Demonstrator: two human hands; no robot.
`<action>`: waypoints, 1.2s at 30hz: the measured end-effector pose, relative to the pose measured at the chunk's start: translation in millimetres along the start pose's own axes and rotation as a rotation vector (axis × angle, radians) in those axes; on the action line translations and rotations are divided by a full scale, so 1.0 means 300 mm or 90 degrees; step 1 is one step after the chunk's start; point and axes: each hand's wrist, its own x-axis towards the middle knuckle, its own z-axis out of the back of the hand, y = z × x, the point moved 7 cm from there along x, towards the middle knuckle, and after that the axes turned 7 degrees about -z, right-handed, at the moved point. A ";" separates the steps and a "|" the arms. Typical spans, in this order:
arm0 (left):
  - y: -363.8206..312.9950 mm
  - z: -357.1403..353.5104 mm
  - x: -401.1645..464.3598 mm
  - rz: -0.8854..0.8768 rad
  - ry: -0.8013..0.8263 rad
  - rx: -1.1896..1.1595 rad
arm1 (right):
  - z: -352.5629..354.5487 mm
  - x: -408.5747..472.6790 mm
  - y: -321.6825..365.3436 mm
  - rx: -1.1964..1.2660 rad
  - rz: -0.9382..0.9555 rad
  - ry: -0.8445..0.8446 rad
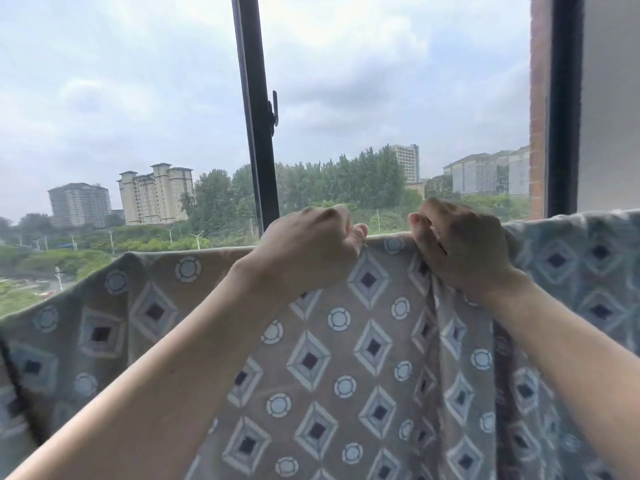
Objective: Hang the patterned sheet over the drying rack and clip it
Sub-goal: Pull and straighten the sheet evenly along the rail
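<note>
Patterned sheet (pixel 311 358) draped along window-height top edge (rack itself hidden). Left hand (pixel 308 251) and right hand (pixel 464 251), fingers curled, pinch that edge. Judged soft, light, limp; best held at the top fold.
</note>
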 end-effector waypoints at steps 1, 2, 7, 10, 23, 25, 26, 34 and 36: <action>-0.037 -0.019 0.027 -0.023 0.013 -0.036 | -0.001 -0.008 -0.011 0.009 -0.007 -0.012; -0.074 -0.036 0.055 -0.049 0.019 -0.058 | 0.002 -0.017 -0.018 0.021 -0.013 -0.026; -0.131 -0.078 0.143 -0.076 -0.005 -0.077 | 0.018 -0.059 -0.094 0.043 0.014 -0.036; -0.115 -0.099 0.153 -0.055 -0.002 -0.096 | -0.003 -0.061 -0.124 0.075 0.059 0.011; -0.081 -0.106 0.155 0.009 0.012 -0.093 | -0.062 0.170 -0.189 0.265 -0.058 0.225; -0.083 -0.115 0.157 0.014 0.020 -0.054 | -0.110 0.188 -0.200 0.267 -0.087 0.344; -0.083 -0.118 0.155 0.013 0.020 -0.025 | -0.132 0.181 -0.203 0.248 -0.101 0.402; -0.053 -0.117 0.154 0.021 0.010 0.077 | -0.047 0.040 -0.309 0.061 -0.061 0.191; -0.051 -0.123 0.156 0.023 0.024 0.072 | -0.016 -0.014 -0.370 0.012 -0.050 0.087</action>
